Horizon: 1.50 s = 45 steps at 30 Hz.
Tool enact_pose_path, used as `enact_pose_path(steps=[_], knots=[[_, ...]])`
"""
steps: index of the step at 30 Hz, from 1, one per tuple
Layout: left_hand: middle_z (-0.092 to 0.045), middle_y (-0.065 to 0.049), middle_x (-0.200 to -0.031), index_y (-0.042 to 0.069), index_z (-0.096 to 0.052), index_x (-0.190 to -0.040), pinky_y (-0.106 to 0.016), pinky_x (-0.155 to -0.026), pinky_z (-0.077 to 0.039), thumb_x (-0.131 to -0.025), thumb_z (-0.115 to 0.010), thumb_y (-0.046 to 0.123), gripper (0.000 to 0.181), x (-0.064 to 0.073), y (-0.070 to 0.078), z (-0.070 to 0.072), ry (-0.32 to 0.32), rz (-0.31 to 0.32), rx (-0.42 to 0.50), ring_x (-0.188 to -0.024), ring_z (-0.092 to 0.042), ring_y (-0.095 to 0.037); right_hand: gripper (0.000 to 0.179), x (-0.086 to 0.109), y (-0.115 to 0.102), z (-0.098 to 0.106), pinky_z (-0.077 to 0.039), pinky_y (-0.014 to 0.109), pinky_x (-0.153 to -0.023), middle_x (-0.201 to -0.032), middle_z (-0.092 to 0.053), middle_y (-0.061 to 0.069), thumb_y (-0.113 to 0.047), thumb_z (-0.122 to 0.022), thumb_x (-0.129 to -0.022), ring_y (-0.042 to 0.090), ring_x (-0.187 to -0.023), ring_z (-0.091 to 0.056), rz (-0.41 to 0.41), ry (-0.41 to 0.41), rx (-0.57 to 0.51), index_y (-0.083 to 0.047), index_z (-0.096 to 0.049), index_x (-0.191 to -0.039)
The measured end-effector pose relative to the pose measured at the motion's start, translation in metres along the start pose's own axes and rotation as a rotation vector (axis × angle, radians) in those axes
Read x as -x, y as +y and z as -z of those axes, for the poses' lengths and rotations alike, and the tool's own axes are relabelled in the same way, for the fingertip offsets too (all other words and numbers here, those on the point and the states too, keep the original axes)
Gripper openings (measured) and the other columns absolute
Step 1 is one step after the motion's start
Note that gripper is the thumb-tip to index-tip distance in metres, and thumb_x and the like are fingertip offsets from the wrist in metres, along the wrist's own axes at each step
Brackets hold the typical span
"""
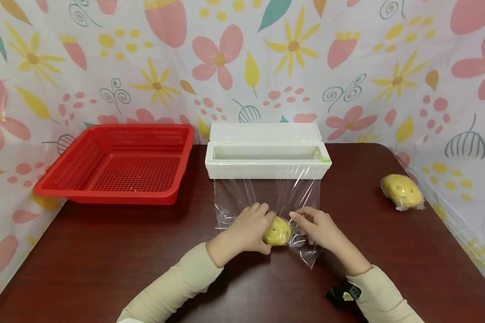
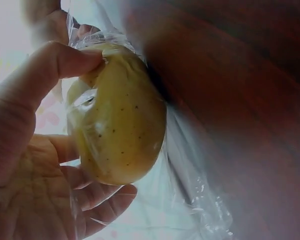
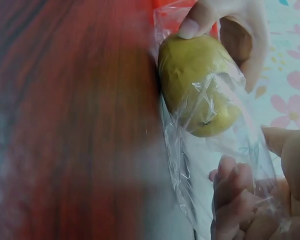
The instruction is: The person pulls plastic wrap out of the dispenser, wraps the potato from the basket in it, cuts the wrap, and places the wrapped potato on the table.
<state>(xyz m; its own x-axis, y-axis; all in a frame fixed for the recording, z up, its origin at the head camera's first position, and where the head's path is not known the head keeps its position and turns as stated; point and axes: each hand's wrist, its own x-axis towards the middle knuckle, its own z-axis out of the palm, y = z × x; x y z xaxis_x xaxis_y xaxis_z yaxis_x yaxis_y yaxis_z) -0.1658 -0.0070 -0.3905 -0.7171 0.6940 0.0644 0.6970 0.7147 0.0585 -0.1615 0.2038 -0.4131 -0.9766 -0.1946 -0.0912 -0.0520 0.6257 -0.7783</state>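
In the head view a yellow potato [image 1: 277, 232] lies on the table, partly covered by clear plastic wrap [image 1: 266, 193] drawn from the white wrap box [image 1: 268, 169]. My left hand [image 1: 246, 229] grips the potato from its left side, thumb near the front and fingers over the back. To the right, my right hand [image 1: 317, 226] holds the loose wrap beside the potato with curled fingers. In the right wrist view, film crosses the fingers [image 3: 232, 195], and the thumb stands apart from them. Creased film clings to the potato [image 2: 117, 120] in the left wrist view.
A red plastic basket [image 1: 174, 197] stands at the back left. Another wrapped potato [image 1: 402, 192] lies at the right edge of the dark wooden table [image 1: 117, 251]. The wrap box has its lid [image 1: 265, 132] raised. A black object [image 1: 336, 296] lies by my right forearm.
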Motion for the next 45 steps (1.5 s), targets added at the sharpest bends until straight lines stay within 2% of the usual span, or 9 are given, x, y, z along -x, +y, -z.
enact_pose_path(steps=[4, 11, 18, 25, 29, 33, 36, 41, 45], knots=[[-0.05, 0.0, -0.095, 0.01, -0.059, -0.115, -0.026, -0.072, -0.044, -0.06, -0.082, 0.04, 0.067, 0.0, -0.002, 0.0, -0.009, 0.014, 0.05, -0.088, -0.046, -0.015, 0.038, -0.001, -0.002, 0.002, -0.043, 0.03, -0.04, -0.059, -0.053, 0.003, -0.04, -0.057, -0.094, 0.013, -0.04, -0.046, -0.018, 0.01, 0.02, -0.003, -0.064, -0.1], [-0.05, -0.001, -0.097, 0.009, -0.058, -0.12, -0.028, -0.073, -0.045, -0.06, -0.082, 0.04, 0.072, 0.0, -0.005, -0.003, -0.019, 0.018, 0.083, -0.089, -0.047, -0.016, 0.035, -0.003, 0.0, 0.006, -0.046, 0.028, -0.062, -0.073, -0.066, 0.001, -0.039, -0.058, -0.093, 0.011, -0.068, -0.055, 0.033, 0.091, 0.146, -0.005, -0.069, -0.093], [-0.05, 0.0, -0.098, 0.01, -0.058, -0.121, -0.026, -0.073, -0.043, -0.059, -0.082, 0.04, 0.073, 0.001, -0.007, -0.004, -0.036, 0.02, 0.091, -0.089, -0.045, -0.016, 0.032, -0.008, 0.005, 0.013, -0.042, 0.028, -0.058, -0.063, -0.057, -0.002, -0.037, -0.063, -0.09, 0.012, -0.061, -0.049, 0.058, 0.154, 0.193, -0.006, -0.07, -0.087], [-0.051, -0.001, -0.102, 0.011, -0.057, -0.124, -0.029, -0.076, -0.045, -0.059, -0.083, 0.04, 0.075, 0.003, -0.008, -0.003, -0.051, 0.027, 0.087, -0.092, -0.047, -0.016, 0.033, -0.017, 0.011, 0.02, -0.043, 0.028, -0.056, -0.062, -0.061, -0.001, -0.038, -0.065, -0.089, 0.01, -0.057, -0.053, 0.053, 0.221, 0.242, -0.005, -0.069, -0.086], [-0.051, 0.0, -0.103, 0.012, -0.056, -0.124, -0.029, -0.078, -0.045, -0.06, -0.083, 0.04, 0.075, 0.002, -0.008, -0.002, -0.067, 0.032, 0.085, -0.094, -0.047, -0.016, 0.035, -0.021, 0.012, 0.024, -0.043, 0.028, -0.053, -0.061, -0.063, 0.001, -0.039, -0.064, -0.09, 0.01, -0.053, -0.054, 0.052, 0.29, 0.263, -0.004, -0.068, -0.089], [-0.05, 0.0, -0.102, 0.012, -0.057, -0.123, -0.029, -0.077, -0.044, -0.06, -0.083, 0.041, 0.075, 0.0, -0.007, -0.001, -0.067, 0.036, 0.077, -0.093, -0.046, -0.015, 0.035, -0.023, 0.01, 0.029, -0.04, 0.028, -0.052, -0.056, -0.058, 0.001, -0.038, -0.064, -0.09, 0.011, -0.05, -0.048, 0.084, 0.375, 0.307, -0.003, -0.067, -0.089], [-0.05, 0.0, -0.1, 0.013, -0.057, -0.122, -0.028, -0.074, -0.043, -0.06, -0.083, 0.042, 0.073, 0.0, -0.006, -0.001, -0.061, 0.039, 0.07, -0.091, -0.045, -0.015, 0.037, -0.024, 0.009, 0.032, -0.04, 0.029, -0.054, -0.055, -0.058, 0.0, -0.039, -0.064, -0.09, 0.012, -0.05, -0.049, 0.095, 0.404, 0.333, -0.002, -0.067, -0.091], [-0.049, 0.001, -0.099, 0.013, -0.057, -0.119, -0.027, -0.072, -0.04, -0.06, -0.082, 0.042, 0.07, 0.0, -0.006, -0.004, -0.059, 0.051, 0.078, -0.089, -0.044, -0.014, 0.043, -0.02, 0.003, 0.035, -0.044, 0.037, -0.056, -0.065, -0.065, 0.001, -0.048, -0.058, -0.091, 0.019, -0.059, -0.058, 0.085, 0.451, 0.401, -0.006, -0.068, -0.094], [-0.049, 0.001, -0.099, 0.013, -0.058, -0.12, -0.026, -0.072, -0.04, -0.059, -0.082, 0.043, 0.072, 0.0, -0.007, -0.003, -0.054, 0.059, 0.071, -0.09, -0.045, -0.014, 0.037, -0.015, -0.008, 0.032, -0.045, 0.043, -0.061, -0.079, -0.066, 0.005, -0.044, -0.061, -0.09, 0.023, -0.069, -0.059, 0.156, 0.497, 0.429, -0.008, -0.07, -0.091]])
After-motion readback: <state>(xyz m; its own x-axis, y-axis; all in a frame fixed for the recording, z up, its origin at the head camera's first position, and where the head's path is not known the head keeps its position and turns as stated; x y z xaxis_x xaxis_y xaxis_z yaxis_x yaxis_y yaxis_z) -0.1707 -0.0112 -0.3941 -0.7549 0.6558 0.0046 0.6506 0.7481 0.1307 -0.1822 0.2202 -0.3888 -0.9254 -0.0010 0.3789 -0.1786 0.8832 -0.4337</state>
